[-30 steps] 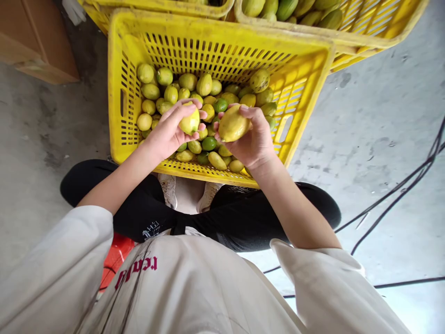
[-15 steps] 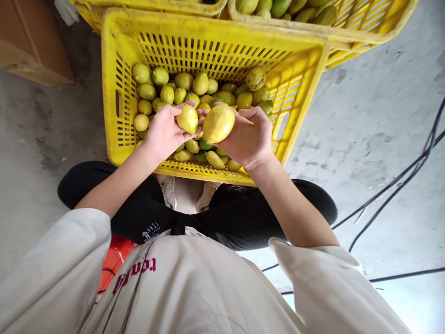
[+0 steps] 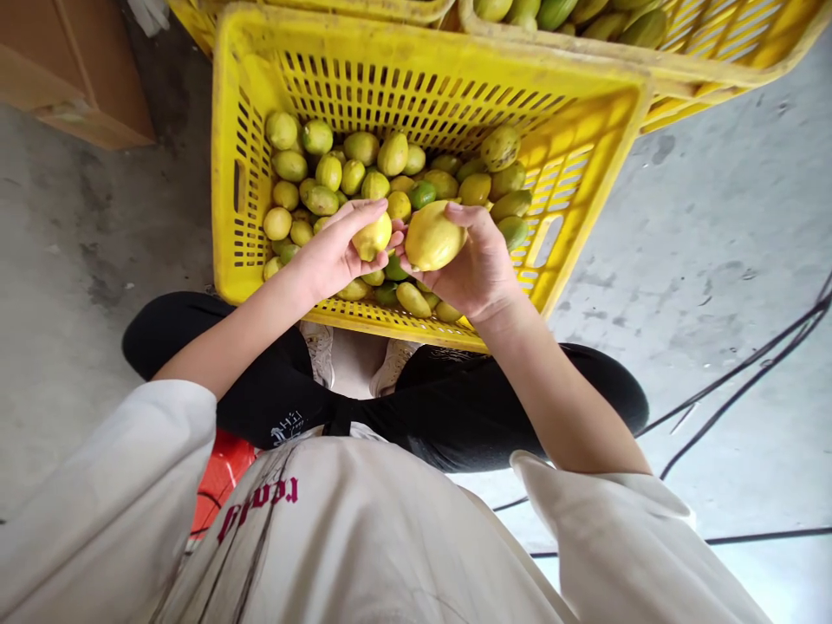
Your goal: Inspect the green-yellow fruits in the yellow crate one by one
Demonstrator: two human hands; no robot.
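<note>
My left hand [image 3: 331, 251] is closed around a small yellow lemon [image 3: 373, 237], its thumb lying over the top. A larger yellow lemon [image 3: 434, 237] rests in my right hand [image 3: 479, 267], with the thumb pressed on its upper side and the fingers under it. The two hands are side by side, fingertips nearly meeting. Both are above a yellow slatted crate [image 3: 422, 43] in front of my knees. Inside it lie several yellow and green lemons [image 3: 321, 200], partly hidden by my hands.
Behind the crate stand more yellow crates [image 3: 734, 74], one with greenish fruit [image 3: 604, 24]. A cardboard box [image 3: 71, 74] is at the far left. Black cables [image 3: 754, 373] run across the concrete floor on the right. Something red [image 3: 224, 472] shows beside my left hip.
Both thumbs have come down onto the lemons, and the left hand has turned so more of its lemon is covered. The whole view has shifted slightly, moving the crate rightward in the picture.
</note>
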